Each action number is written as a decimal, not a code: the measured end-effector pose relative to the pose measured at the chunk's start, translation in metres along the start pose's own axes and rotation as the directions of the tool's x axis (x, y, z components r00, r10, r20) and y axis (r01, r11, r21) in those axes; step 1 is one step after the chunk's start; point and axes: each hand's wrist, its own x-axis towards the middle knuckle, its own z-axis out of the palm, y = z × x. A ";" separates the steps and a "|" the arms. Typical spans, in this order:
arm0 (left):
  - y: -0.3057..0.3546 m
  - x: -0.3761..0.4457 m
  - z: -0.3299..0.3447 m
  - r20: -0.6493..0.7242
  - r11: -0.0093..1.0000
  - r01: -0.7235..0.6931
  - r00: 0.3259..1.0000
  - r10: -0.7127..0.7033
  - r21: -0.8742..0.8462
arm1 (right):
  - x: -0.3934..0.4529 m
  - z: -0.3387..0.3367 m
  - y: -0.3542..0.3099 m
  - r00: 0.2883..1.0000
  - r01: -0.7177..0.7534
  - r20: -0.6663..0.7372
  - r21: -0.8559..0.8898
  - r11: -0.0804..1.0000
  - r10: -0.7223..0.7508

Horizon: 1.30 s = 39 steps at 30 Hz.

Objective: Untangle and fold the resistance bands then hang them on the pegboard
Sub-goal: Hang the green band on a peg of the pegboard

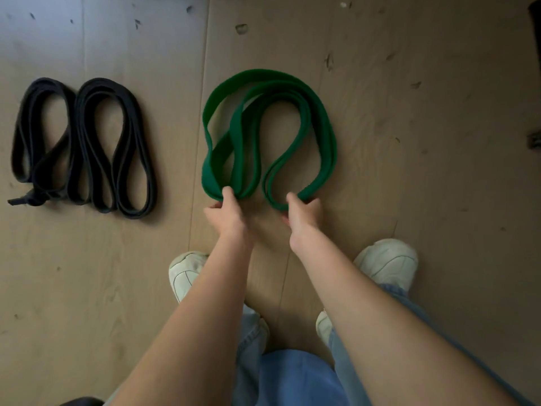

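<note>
Green band (317,118): it lies on the wooden floor (409,171) straight ahead of your feet, bent into an arch of several stacked layers, with both of its lower ends turned toward you.
Band's left side: the layers cross over each other here and gather into a bunch of loops at the near end.
Band's right side: the layers run tidily side by side and curl into a narrower loop at the near end.
Left hand (227,213): your fingers are curled and pinching the bunched loops at the left near end; thumb on top, the rest hidden under the band.
Right hand (304,212): your fingers are wrapped around the right near loop, thumb up against its inner edge.
Hands to each other: they sit near one another with a bare strip of floor between them.
Black bands (85,148): they lie well apart from the green one, off to your left on the same floor, coiled in long side-by-side loops; a knotted or twisted end sticks out at the near left corner.
Shoes (386,262): pale trainers stand just behind your hands, one either side of your forearms, with blue jeans (292,376) below them.
</note>
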 end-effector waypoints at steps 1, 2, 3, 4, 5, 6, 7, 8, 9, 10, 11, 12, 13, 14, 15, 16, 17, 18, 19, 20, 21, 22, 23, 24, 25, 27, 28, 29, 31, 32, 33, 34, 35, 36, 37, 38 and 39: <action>0.004 -0.003 -0.001 -0.013 0.999 -0.019 1.000 0.018 -0.047 | 0.000 -0.005 -0.004 1.000 0.002 -0.028 0.074 0.997 0.000; 0.009 -0.006 -0.003 -0.024 0.995 -0.039 0.999 0.037 -0.097 | -0.001 -0.012 -0.007 0.999 -0.006 -0.039 0.154 0.988 0.012; 0.015 -0.009 -0.004 -0.036 0.987 -0.057 0.998 0.052 -0.151 | -0.003 -0.018 -0.012 0.999 -0.029 -0.027 0.229 0.973 0.037; 0.022 -0.011 -0.004 -0.053 0.976 -0.078 0.996 0.068 -0.203 | -0.004 -0.025 -0.016 0.999 -0.039 -0.019 0.277 0.960 0.046; 0.030 -0.012 -0.005 -0.077 0.964 -0.102 0.993 0.086 -0.244 | -0.006 -0.031 -0.018 0.999 -0.032 -0.020 0.297 0.954 0.040; 0.039 -0.013 -0.005 -0.096 0.957 -0.129 0.990 0.107 -0.261 | -0.007 -0.037 -0.020 0.999 -0.002 -0.031 0.299 0.954 0.012; 0.048 -0.016 -0.005 -0.101 0.955 -0.147 0.987 0.124 -0.258 | -0.010 -0.041 -0.024 0.998 0.045 -0.051 0.283 0.958 -0.032; 0.056 -0.020 -0.004 -0.094 0.954 -0.160 0.986 0.140 -0.254 | -0.013 -0.044 -0.028 0.992 0.117 -0.068 0.246 0.962 -0.104; 0.063 -0.025 -0.004 -0.082 0.953 -0.174 0.984 0.158 -0.250 | -0.017 -0.047 -0.033 0.977 0.209 -0.079 0.197 0.958 -0.197; 0.071 -0.030 -0.004 -0.068 0.951 -0.195 0.981 0.184 -0.240 | -0.022 -0.050 -0.037 0.950 0.308 -0.088 0.125 0.943 -0.299; 0.080 -0.038 -0.003 -0.056 0.947 -0.232 0.973 0.225 -0.221 | -0.030 -0.054 -0.045 0.908 0.411 -0.098 0.027 0.911 -0.407; 0.093 -0.049 -0.004 -0.051 0.938 -0.285 0.958 0.281 -0.195 | -0.040 -0.059 -0.055 0.842 0.525 -0.096 -0.083 0.847 -0.532; 0.109 -0.062 -0.006 -0.046 0.921 -0.351 0.936 0.349 -0.168 | -0.052 -0.066 -0.068 0.756 0.630 -0.065 -0.197 0.751 -0.652; 0.127 -0.076 -0.009 -0.035 0.895 -0.423 0.906 0.422 -0.143 | -0.065 -0.074 -0.083 0.665 0.711 -0.004 -0.301 0.635 -0.747; 0.147 -0.092 -0.013 -0.004 0.863 -0.490 0.870 0.493 -0.120 | -0.081 -0.083 -0.102 0.573 0.769 0.086 -0.401 0.498 -0.815; 0.166 -0.109 -0.018 0.046 0.828 -0.554 0.828 0.559 -0.088 | -0.099 -0.092 -0.121 0.475 0.812 0.216 -0.481 0.330 -0.853; 0.186 -0.129 -0.026 0.118 0.789 -0.612 0.781 0.614 -0.051 | -0.119 -0.101 -0.140 0.368 0.844 0.378 -0.518 0.135 -0.849; 0.205 -0.150 -0.035 0.206 0.753 -0.657 0.734 0.647 -0.024 | -0.145 -0.109 -0.161 0.265 0.862 0.550 -0.503 -0.061 -0.792; 0.225 -0.174 -0.045 0.294 0.730 -0.683 0.697 0.653 -0.003 | -0.175 -0.116 -0.180 0.174 0.865 0.703 -0.444 -0.235 -0.690; 0.246 -0.200 -0.055 0.375 0.711 -0.702 0.665 0.646 0.020 | -0.209 -0.124 -0.199 0.084 0.853 0.822 -0.352 -0.386 -0.563; 0.268 -0.227 -0.066 0.449 0.690 -0.723 0.633 0.631 0.049 | -0.244 -0.131 -0.216 -0.006 0.825 0.901 -0.240 -0.511 -0.434; 0.290 -0.254 -0.077 0.512 0.664 -0.744 0.602 0.613 0.080 | -0.279 -0.137 -0.231 -0.085 0.791 0.943 -0.134 -0.598 -0.323; 0.311 -0.282 -0.089 0.567 0.640 -0.761 0.574 0.591 0.103 | -0.315 -0.145 -0.245 -0.135 0.764 0.963 -0.050 -0.644 -0.234; 0.331 -0.309 -0.102 0.619 0.622 -0.774 0.548 0.562 0.121 | -0.352 -0.155 -0.259 -0.169 0.754 0.970 0.011 -0.656 -0.177; 0.349 -0.336 -0.115 0.675 0.607 -0.783 0.521 0.522 0.136 | -0.390 -0.165 -0.274 -0.185 0.759 0.969 0.037 -0.650 -0.161; 0.381 -0.392 -0.144 0.784 0.592 -0.791 0.461 0.416 0.151 | -0.462 -0.186 -0.306 -0.191 0.832 0.950 0.024 -0.554 -0.246; 0.395 -0.421 -0.160 0.827 0.610 -0.781 0.427 0.365 0.134 | -0.498 -0.196 -0.321 -0.189 0.877 0.928 0.012 -0.480 -0.322; 0.409 -0.451 -0.174 0.864 0.656 -0.748 0.392 0.317 0.098 | -0.533 -0.207 -0.336 -0.189 0.906 0.904 0.009 -0.423 -0.384; 0.436 -0.510 -0.200 0.929 0.775 -0.632 0.292 0.227 0.009 | -0.596 -0.225 -0.363 -0.178 0.936 0.876 0.011 -0.351 -0.447; 0.450 -0.538 -0.211 0.959 0.806 -0.592 0.217 0.184 -0.021 | -0.625 -0.234 -0.376 -0.178 0.943 0.866 0.015 -0.331 -0.468; 0.463 -0.565 -0.219 0.981 0.817 -0.576 0.140 0.135 -0.031 | -0.649 -0.243 -0.386 -0.192 0.946 0.846 0.023 -0.325 -0.498; 0.475 -0.591 -0.226 0.993 0.817 -0.576 0.078 0.092 -0.030 | -0.672 -0.253 -0.395 -0.223 0.943 0.814 0.040 -0.330 -0.536; 0.489 -0.614 -0.230 0.997 0.814 -0.580 0.036 0.065 -0.032 | -0.691 -0.263 -0.405 -0.258 0.937 0.779 0.059 -0.343 -0.572; 0.502 -0.634 -0.233 0.999 0.813 -0.581 0.010 0.053 -0.037 | -0.708 -0.272 -0.414 -0.286 0.931 0.747 0.069 -0.357 -0.601; 0.515 -0.653 -0.234 0.999 0.815 -0.579 -0.012 0.038 -0.038 | -0.721 -0.280 -0.424 -0.302 0.928 0.715 0.069 -0.366 -0.631; 0.525 -0.670 -0.234 0.999 0.812 -0.583 -0.039 0.012 -0.032 | -0.732 -0.288 -0.434 -0.309 0.927 0.682 0.059 -0.371 -0.663; 0.535 -0.687 -0.232 0.998 0.802 -0.597 -0.066 -0.022 -0.021 | -0.739 -0.296 -0.446 -0.309 0.926 0.648 0.038 -0.376 -0.696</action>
